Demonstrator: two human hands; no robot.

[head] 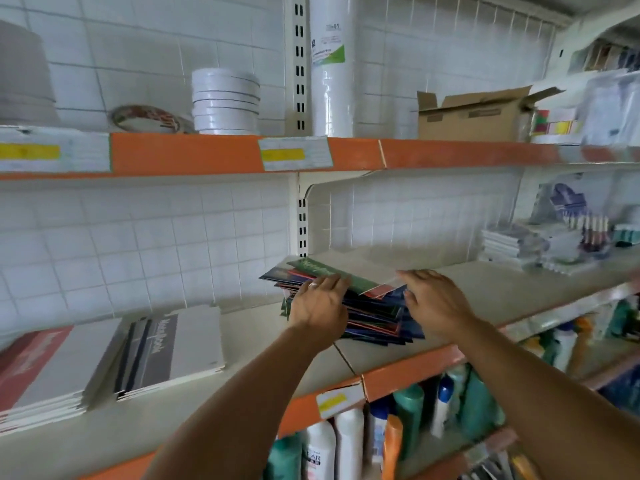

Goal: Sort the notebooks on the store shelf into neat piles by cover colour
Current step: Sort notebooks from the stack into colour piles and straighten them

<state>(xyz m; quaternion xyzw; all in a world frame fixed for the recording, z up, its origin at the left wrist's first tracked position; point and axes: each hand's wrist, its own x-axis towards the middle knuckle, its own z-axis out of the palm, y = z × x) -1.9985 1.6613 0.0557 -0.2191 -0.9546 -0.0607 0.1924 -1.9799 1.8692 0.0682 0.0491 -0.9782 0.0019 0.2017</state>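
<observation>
**Sorting barely begun: one mixed pile, both hands on it**

Location. The notebooks (349, 303) lie in a single ragged pile on the middle shelf (485, 289), just right of frame centre, hard against the upright at the shelf join.

Condition of pile. Covers of green, blue and red are interleaved and fanned at differing angles, with corners overhanging on all sides. A green notebook (329, 271) sits on top, skewed toward 11 o'clock. No separate colour piles are visible anywhere on this shelf.

Hands. The left hand (320, 303) rests on the pile's left flank, fingers straight and spread, reaching over the top cover. The right hand (433, 299) is at the pile's 3 o'clock side, fingers extended across the upper covers. Motion blur makes it uncertain whether either thumb has hooked under an edge; neither appears to hold a notebook free of the pile.

Surroundings. Larger pads (166, 344) lie flat at 8 o'clock, well apart from the pile. Bare shelf lies at 2 o'clock of it.

Assessment. Nothing is sorted as yet. Remaining work, in my judgement: separate every cover by colour, set out at least three piles, and square each one.
</observation>
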